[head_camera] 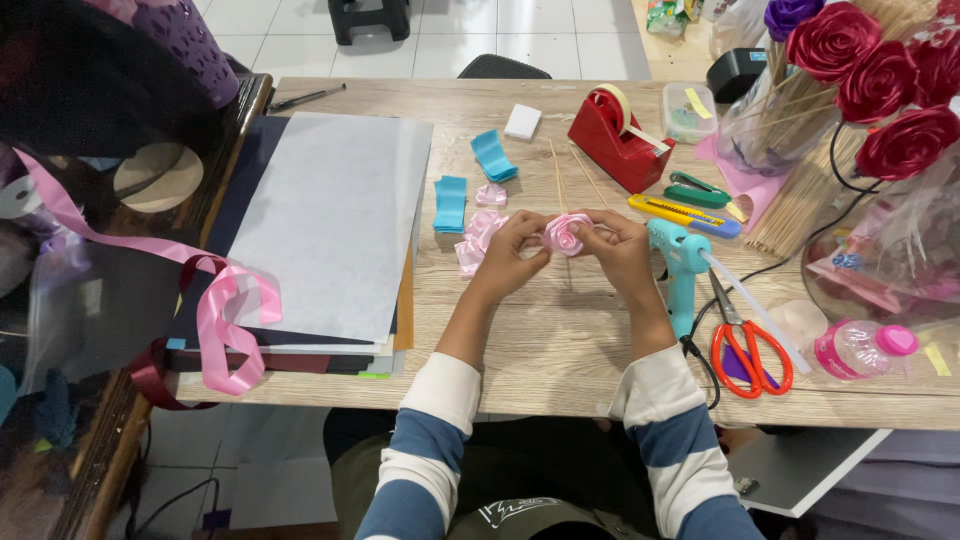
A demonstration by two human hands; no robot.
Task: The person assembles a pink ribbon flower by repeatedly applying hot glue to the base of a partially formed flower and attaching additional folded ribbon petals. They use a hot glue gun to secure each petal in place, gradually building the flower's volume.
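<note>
A small pink ribbon rose (566, 234) sits between both hands above the wooden table (560, 350). My left hand (512, 252) pinches its left side with the fingertips. My right hand (618, 248) grips its right side. A thin wooden stick runs away from the rose toward the far edge. Loose pink ribbon pieces (478, 238) lie just left of my left hand. Folded blue ribbon pieces (451, 203) lie further left and behind.
A teal glue gun (683, 268) and orange scissors (748, 352) lie right of my right hand. A red tape dispenser (618, 138), yellow cutter (683, 214), stick bundle and red ribbon roses (878, 82) fill the far right. Stacked paper sheets (330, 220) and pink ribbon (225, 310) lie left.
</note>
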